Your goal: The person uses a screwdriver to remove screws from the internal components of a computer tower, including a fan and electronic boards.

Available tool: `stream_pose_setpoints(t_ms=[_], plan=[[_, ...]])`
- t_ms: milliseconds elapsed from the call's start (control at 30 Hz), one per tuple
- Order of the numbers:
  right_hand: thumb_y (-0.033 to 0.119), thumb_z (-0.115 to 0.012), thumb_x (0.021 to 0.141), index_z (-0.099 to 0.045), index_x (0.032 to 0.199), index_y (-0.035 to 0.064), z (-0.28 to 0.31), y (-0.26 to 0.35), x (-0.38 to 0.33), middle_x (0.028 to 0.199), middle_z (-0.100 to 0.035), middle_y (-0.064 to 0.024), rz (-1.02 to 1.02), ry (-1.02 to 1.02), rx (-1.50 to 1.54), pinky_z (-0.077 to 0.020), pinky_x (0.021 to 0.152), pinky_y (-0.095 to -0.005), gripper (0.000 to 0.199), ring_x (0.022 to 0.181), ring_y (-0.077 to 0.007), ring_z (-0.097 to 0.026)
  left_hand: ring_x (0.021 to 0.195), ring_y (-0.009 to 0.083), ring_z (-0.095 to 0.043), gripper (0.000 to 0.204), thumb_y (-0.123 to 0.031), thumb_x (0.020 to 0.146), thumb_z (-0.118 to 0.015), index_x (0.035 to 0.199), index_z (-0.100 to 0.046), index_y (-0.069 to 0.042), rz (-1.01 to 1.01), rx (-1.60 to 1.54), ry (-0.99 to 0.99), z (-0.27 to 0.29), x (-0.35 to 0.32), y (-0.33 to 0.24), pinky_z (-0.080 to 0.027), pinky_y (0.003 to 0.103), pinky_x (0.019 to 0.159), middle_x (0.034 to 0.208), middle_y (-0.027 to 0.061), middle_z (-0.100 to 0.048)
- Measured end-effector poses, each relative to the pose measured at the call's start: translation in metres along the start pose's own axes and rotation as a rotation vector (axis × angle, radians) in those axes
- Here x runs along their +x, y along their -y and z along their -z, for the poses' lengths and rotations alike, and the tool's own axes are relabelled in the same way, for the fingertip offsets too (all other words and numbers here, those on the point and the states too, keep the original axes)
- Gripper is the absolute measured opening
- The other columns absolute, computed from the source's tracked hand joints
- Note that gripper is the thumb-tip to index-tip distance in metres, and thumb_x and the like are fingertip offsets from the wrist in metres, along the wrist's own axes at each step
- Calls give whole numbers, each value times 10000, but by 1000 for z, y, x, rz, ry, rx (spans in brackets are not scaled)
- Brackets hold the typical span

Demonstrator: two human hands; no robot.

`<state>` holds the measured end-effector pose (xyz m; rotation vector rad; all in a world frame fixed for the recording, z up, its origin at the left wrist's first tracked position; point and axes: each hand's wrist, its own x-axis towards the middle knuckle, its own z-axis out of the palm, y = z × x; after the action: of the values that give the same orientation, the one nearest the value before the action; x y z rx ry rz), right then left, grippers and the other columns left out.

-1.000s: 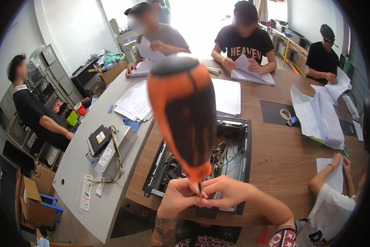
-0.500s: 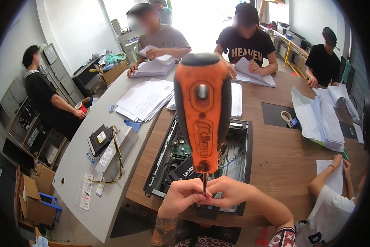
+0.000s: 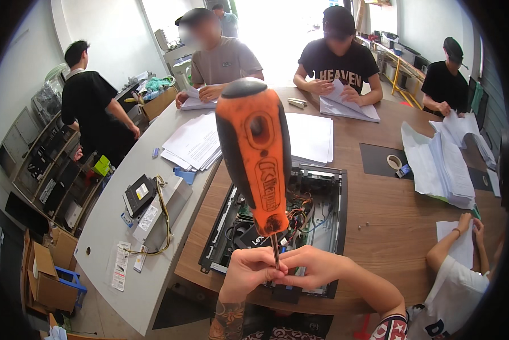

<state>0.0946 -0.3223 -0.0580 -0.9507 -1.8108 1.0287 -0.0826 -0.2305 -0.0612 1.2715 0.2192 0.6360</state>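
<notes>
An orange and black screwdriver (image 3: 260, 164) stands handle-up close to the camera, leaning slightly left. Both hands meet around the lower end of its thin metal shaft. My left hand (image 3: 247, 275) pinches the shaft near its tip, thumb and fingers pressed together. My right hand (image 3: 317, 266) is also closed there, its fingertips touching the left ones. The tip, and anything small between the fingers, is hidden. Behind and below the hands lies an open computer case (image 3: 340, 209) with coloured wires, a green board and a black drive (image 3: 254, 238). The screwdriver handle covers part of it.
On the grey table to the left lie a metal power supply (image 3: 169, 209) with cables and an optical drive (image 3: 139, 194). Paper stacks (image 3: 308, 136), a tape roll (image 3: 394, 162) and small screws (image 3: 363, 225) lie around the case. Several people surround the tables, some handling papers.
The screwdriver handle has tipped to the left and turned a little, while both hands keep their pinch. The person at far left has turned away and moved right; the red roll is no longer visible.
</notes>
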Motion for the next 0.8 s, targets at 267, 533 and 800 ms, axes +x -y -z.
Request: stream_pose_setpoints(t_ms=[267, 533, 800], plan=[[116, -663, 904, -659, 987, 0, 0, -6, -1, 899, -660, -130, -7, 2, -34, -514, 680, -339, 142, 791, -275, -654, 681, 153, -615, 173, 30, 693, -818, 838, -728, 51, -9, 3, 28, 3, -2, 1, -489, 251, 592, 775, 112, -673], [54, -641, 884, -663, 1056, -2, 3, -1, -2, 978, -682, -152, -24, 28, 6, -536, 722, -353, 182, 841, -300, -669, 824, 169, -574, 174, -90, 844, -707, 956, -722, 42, -23, 17, 183, -3, 2, -14, -460, 278, 692, 851, 111, -702], [68, -646, 874, -669, 1063, 19, 1, 0, -1, 991, -681, -147, 12, 11, -26, -537, 737, -354, 196, 869, -309, -665, 730, 147, -537, 93, -42, 790, -729, 818, -734, 47, 11, 115, 143, 2, 2, -9, -454, 269, 640, 760, 98, -709]])
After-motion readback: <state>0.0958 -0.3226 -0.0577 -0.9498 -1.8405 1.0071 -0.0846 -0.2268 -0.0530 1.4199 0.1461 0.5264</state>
